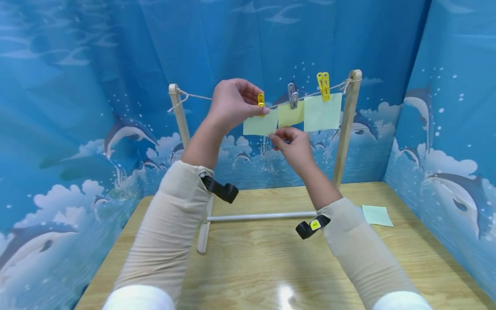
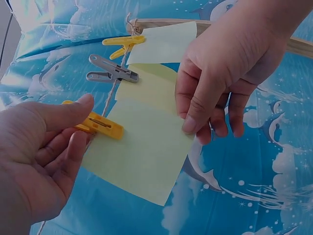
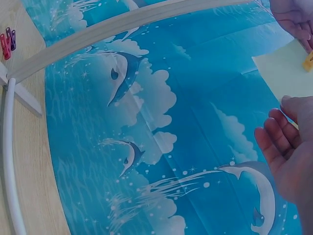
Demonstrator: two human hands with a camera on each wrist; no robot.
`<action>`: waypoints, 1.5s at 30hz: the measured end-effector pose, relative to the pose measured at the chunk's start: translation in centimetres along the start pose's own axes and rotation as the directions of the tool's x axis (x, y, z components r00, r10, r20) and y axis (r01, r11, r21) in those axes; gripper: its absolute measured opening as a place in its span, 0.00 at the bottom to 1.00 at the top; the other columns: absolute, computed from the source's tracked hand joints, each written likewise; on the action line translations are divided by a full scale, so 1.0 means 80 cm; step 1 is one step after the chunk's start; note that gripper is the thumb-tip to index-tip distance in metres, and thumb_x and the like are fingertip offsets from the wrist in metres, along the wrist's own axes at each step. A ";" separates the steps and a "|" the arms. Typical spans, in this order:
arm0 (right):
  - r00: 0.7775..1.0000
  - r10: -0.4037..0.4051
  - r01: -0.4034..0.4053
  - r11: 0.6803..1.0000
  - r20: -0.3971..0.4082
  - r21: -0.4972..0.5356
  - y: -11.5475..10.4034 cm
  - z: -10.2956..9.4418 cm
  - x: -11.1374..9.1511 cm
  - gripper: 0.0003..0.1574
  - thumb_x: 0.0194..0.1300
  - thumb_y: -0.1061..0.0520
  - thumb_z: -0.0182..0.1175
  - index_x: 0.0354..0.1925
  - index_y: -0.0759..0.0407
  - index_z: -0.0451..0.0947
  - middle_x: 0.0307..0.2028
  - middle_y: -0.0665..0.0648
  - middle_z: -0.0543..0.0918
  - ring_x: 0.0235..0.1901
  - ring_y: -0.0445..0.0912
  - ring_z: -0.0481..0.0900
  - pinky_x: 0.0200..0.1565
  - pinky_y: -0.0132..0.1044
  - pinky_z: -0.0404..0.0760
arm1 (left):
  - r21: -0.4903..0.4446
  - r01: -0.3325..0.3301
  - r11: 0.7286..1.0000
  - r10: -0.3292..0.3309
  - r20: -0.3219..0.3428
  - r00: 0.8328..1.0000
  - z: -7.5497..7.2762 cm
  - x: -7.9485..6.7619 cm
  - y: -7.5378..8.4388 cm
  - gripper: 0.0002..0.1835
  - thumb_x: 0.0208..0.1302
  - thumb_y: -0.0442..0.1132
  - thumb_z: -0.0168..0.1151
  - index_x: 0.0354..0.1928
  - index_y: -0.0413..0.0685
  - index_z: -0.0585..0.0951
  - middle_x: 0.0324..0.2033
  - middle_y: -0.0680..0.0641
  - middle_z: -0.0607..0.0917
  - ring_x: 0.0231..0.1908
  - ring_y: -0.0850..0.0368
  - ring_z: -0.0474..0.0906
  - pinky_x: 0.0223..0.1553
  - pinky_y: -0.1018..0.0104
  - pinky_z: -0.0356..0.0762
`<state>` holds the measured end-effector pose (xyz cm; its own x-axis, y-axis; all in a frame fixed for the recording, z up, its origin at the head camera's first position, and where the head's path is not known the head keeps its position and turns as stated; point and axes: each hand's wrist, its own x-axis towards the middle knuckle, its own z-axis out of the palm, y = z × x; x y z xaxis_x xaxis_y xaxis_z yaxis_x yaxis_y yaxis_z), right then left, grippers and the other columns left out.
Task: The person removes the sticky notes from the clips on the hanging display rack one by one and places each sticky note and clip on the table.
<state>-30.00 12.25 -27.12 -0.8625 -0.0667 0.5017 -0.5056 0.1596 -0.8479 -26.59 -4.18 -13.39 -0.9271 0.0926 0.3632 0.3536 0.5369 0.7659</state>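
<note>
My left hand (image 1: 232, 103) pinches a yellow clothespin (image 1: 261, 100) between thumb and fingers at the string (image 2: 110, 95). The clothespin's jaws sit over the top edge of a pale green sheet of paper (image 1: 255, 125). At that sheet's lower right corner, my right hand (image 1: 297, 148) pinches the paper between thumb and fingertips. In the left wrist view the sheet (image 2: 139, 152) hangs flat beside the string, and it overlaps a yellow sheet (image 2: 146, 85) slightly. The right wrist view catches only part of the green sheet (image 3: 283, 73).
A grey clothespin (image 1: 293, 98) holds the yellow sheet, and another yellow clothespin (image 1: 323, 86) holds a second green sheet (image 1: 323, 114). Wooden posts (image 1: 346, 125) carry the string, with a white bar (image 1: 263, 216) low between them. Loose paper (image 1: 377, 215) lies on the table; small clothespins (image 3: 7, 44) appear at left.
</note>
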 end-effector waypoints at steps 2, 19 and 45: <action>1.000 0.000 0.000 1.000 -0.001 0.006 0.001 -0.001 -0.001 0.17 0.68 0.51 0.62 0.44 0.65 0.82 0.36 0.58 0.81 0.36 0.48 0.81 0.42 0.41 0.84 | 0.006 0.002 1.000 -0.002 -0.015 1.000 -0.001 -0.001 0.000 0.16 0.51 0.41 0.77 0.41 0.48 0.84 0.37 0.50 0.85 0.39 0.60 0.81 0.42 0.70 0.82; 0.999 0.013 -0.010 0.997 0.032 -0.078 0.018 -0.004 -0.020 0.18 0.68 0.50 0.63 0.44 0.64 0.82 0.35 0.61 0.82 0.37 0.58 0.82 0.38 0.37 0.84 | -0.201 -0.218 0.955 0.165 -0.252 0.954 -0.016 -0.016 -0.005 0.08 0.53 0.38 0.75 0.28 0.42 0.84 0.31 0.46 0.85 0.35 0.55 0.83 0.40 0.68 0.83; 0.999 0.040 -0.040 0.992 0.001 0.116 0.037 -0.035 -0.084 0.15 0.65 0.55 0.66 0.38 0.68 0.78 0.30 0.55 0.85 0.32 0.46 0.84 0.40 0.35 0.85 | -0.277 -0.110 0.955 0.061 -0.179 0.982 -0.027 -0.070 -0.069 0.12 0.53 0.37 0.75 0.37 0.40 0.84 0.38 0.44 0.86 0.37 0.53 0.85 0.43 0.67 0.83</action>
<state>-25.65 15.89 -32.51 -0.8822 -0.0608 0.4669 -0.4698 0.0466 -0.8816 -23.10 -9.46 -18.48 -0.8665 -0.0266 0.4984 0.4738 0.2702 0.8381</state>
